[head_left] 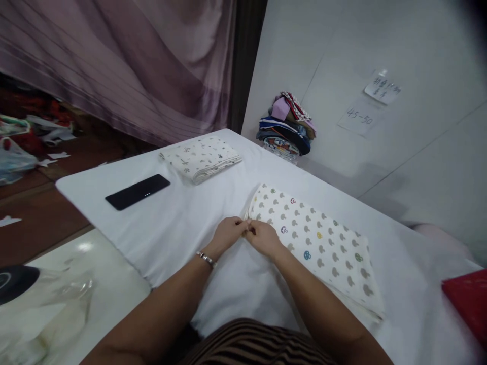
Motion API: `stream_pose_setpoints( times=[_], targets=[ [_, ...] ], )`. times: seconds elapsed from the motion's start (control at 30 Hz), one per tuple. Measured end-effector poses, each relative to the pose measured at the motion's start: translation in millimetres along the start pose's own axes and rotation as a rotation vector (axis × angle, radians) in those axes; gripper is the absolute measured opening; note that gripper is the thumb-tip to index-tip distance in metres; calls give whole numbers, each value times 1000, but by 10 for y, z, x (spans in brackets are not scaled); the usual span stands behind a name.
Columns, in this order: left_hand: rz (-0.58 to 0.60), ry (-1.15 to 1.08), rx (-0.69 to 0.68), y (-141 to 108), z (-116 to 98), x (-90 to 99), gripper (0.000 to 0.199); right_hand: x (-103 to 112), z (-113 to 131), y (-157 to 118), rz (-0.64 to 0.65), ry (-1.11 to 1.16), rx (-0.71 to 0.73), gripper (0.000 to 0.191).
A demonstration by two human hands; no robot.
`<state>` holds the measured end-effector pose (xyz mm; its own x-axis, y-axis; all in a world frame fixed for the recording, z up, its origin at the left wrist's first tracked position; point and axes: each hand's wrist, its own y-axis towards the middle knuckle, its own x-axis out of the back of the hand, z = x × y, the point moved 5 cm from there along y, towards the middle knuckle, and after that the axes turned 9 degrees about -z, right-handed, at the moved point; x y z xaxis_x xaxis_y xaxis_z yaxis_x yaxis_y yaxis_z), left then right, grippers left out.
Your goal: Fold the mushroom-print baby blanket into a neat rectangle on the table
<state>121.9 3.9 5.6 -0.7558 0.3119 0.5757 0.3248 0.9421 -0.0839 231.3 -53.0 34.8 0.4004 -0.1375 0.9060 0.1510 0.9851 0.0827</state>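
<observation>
A white cloth printed with grey and coloured mushroom shapes (312, 235) lies folded flat on the white-covered table (167, 238). At its near left corner both hands meet, their fingertips touching. My left hand (229, 233), below a bracelet on the wrist, is closed in a pinch at the cloth's edge. My right hand (262, 237) is closed too, its fingers curled on the same corner. How much fabric lies between the fingers is partly hidden.
Another folded patterned cloth (201, 157) lies farther back, with a black phone (137, 191) to its left. Folded clothes (285, 126) are stacked by the wall. A red object (467, 299) is at the right edge, and clear plastic (49, 309) at the lower left.
</observation>
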Motion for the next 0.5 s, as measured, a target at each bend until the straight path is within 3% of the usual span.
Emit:
stream_pose_setpoints(
  times=[0.13, 0.27, 0.4, 0.5],
  targets=[
    [9, 76, -32, 11, -24, 13, 37, -4, -14, -21, -1, 97, 6, 10],
    [-54, 329, -51, -24, -81, 65, 36, 101, -96, -61, -84, 155, 108, 14],
    [-80, 548, -91, -70, -145, 74, 37, 252, -449, -202, -202, 60, 292, 23],
    [-69, 616, -122, -95, -176, 55, 36, 294, -768, -321, -215, 7, 321, 26]
  ],
)
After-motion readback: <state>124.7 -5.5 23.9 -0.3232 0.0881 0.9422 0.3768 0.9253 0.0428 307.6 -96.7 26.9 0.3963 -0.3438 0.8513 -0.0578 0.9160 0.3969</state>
